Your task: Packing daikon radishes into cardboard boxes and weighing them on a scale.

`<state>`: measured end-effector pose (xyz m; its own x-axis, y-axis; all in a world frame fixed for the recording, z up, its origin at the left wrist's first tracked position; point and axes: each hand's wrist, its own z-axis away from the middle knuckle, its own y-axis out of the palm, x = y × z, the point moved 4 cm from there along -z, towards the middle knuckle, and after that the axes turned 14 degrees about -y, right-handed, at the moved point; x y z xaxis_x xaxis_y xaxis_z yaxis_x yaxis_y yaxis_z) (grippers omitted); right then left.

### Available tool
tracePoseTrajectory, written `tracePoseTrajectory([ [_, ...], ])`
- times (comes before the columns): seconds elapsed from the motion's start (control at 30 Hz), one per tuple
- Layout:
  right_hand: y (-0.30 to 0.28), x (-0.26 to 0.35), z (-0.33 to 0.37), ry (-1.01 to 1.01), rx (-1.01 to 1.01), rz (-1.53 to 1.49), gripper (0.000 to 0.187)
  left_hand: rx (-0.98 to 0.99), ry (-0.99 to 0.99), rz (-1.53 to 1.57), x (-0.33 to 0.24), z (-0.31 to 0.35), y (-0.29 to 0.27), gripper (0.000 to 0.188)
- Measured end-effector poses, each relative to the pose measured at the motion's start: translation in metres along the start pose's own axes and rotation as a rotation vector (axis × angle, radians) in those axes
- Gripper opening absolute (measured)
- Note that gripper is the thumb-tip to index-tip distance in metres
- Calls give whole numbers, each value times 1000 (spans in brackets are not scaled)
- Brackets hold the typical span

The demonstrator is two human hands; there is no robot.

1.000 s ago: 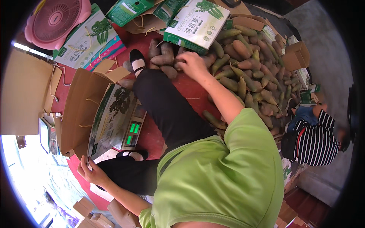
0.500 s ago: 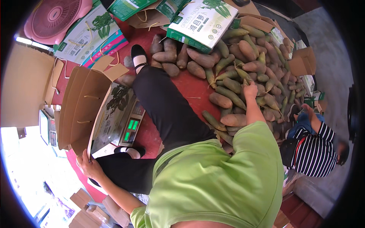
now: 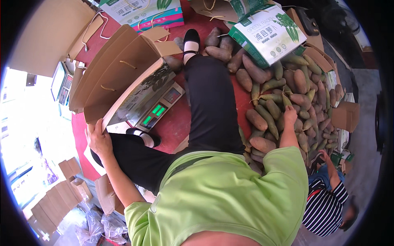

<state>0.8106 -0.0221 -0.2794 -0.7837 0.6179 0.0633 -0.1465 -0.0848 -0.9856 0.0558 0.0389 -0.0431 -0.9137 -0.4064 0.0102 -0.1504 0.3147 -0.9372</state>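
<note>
At the left, my left hand (image 3: 99,141) is closed on the near edge of an open cardboard carton (image 3: 111,78), thumb over the rim. The carton stands tilted on a weighing scale (image 3: 170,97) with lit green digits; what lies inside it is hidden. At the right, my right hand (image 3: 290,116) reaches into a big pile of radishes (image 3: 256,119), some green, some dusty brown. Its fingers pinch the near end of a slim green radish (image 3: 287,99), which still lies among the others.
A printed white-and-green carton (image 3: 273,35) rests against the pile's far edge. More printed cartons (image 3: 139,12) stand at the back. A second scale (image 3: 65,84) is at far left. Flattened cardboard (image 3: 55,201) and plastic bags (image 3: 92,227) lie lower left. A person in a striped shirt (image 3: 326,207) works at lower right.
The whole view has swung, so the scene sits farther right. My left hand keeps its hold on the carton edge. My right hand stays at the same slim radish.
</note>
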Motion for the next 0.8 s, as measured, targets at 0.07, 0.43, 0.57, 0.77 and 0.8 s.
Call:
tracePoseTrajectory([
  [0.07,9,-21,-5,-41,-56,32,36,-2,6,6,-2,0,0,30],
  [0.43,3,-14,20,-62,-230,-511,26,6,13,-27,3,9,-9,29],
  [0.57,-21,-9,12,-76,-397,-747,22,31,2,-22,5,8,-10,28],
  [0.77,-117,115,1,-271,-370,-1041,23,42,14,12,9,11,-14,29],
  [0.8,-137,146,5,-300,-361,-1033,23,34,36,21,10,12,-15,32],
])
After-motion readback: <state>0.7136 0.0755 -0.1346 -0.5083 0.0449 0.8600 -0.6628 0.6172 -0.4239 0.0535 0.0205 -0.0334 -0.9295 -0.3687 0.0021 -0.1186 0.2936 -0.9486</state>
